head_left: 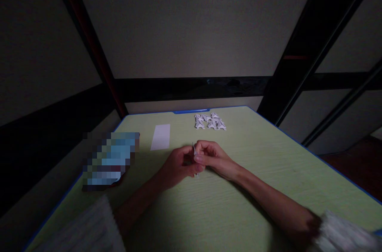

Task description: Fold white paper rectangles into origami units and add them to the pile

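Both of my hands meet over the middle of the table, pinching a small folded piece of white paper. My left hand grips it from the left with thumb and fingers closed. From the other side, my right hand presses its thumb against the paper, fingers curled. Most of the paper is hidden behind my fingers; only a thin upper edge and a bit below show. Beyond my hands lie several small folded white paper figures, grouped in rows. A flat white paper sheet rests to the left.
The light green table has a blue rim, with a blue piece at its far edge. A pixelated, bluish flat object lies at the left side. Grey wall panels with dark strips stand behind the table.
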A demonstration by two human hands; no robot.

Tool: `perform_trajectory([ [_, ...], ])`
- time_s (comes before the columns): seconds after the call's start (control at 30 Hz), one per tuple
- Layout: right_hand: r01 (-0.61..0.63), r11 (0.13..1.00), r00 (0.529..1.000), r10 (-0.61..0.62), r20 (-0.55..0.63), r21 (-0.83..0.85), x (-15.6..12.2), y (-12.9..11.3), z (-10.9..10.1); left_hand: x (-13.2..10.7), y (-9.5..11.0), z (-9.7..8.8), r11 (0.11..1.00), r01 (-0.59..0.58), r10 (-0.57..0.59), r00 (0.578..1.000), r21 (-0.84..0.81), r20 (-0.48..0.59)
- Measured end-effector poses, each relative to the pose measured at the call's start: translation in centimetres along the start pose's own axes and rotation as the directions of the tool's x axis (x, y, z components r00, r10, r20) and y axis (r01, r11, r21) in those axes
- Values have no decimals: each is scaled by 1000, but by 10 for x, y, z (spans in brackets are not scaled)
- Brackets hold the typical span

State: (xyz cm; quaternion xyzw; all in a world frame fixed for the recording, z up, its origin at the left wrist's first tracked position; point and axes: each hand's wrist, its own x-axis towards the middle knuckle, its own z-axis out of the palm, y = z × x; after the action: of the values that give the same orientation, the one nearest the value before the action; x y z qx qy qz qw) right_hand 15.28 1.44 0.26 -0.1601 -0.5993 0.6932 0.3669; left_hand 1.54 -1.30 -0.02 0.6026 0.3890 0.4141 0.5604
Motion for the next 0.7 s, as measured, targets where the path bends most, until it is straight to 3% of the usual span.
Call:
perform_trajectory([
  [0.27, 17, 1000, 999, -17, 30, 19, 0, 3, -2, -1, 2, 1, 1000, -9, 9, 1000, 4, -5],
  [0.5, 11, 1000, 998, -11, -54, 8, 2, -1, 3, 2, 2, 2, 998, -38, 46, 985, 50, -168],
  [0.6, 2, 998, 983, -14, -181, -63, 5, -2, 2, 5, 1, -1, 998, -41, 53, 963, 51, -263],
  [0.7, 40, 987, 926, -95, -366, -156, 7, -2, -1, 7, 0, -3, 999, -36, 46, 939, 38, -341],
])
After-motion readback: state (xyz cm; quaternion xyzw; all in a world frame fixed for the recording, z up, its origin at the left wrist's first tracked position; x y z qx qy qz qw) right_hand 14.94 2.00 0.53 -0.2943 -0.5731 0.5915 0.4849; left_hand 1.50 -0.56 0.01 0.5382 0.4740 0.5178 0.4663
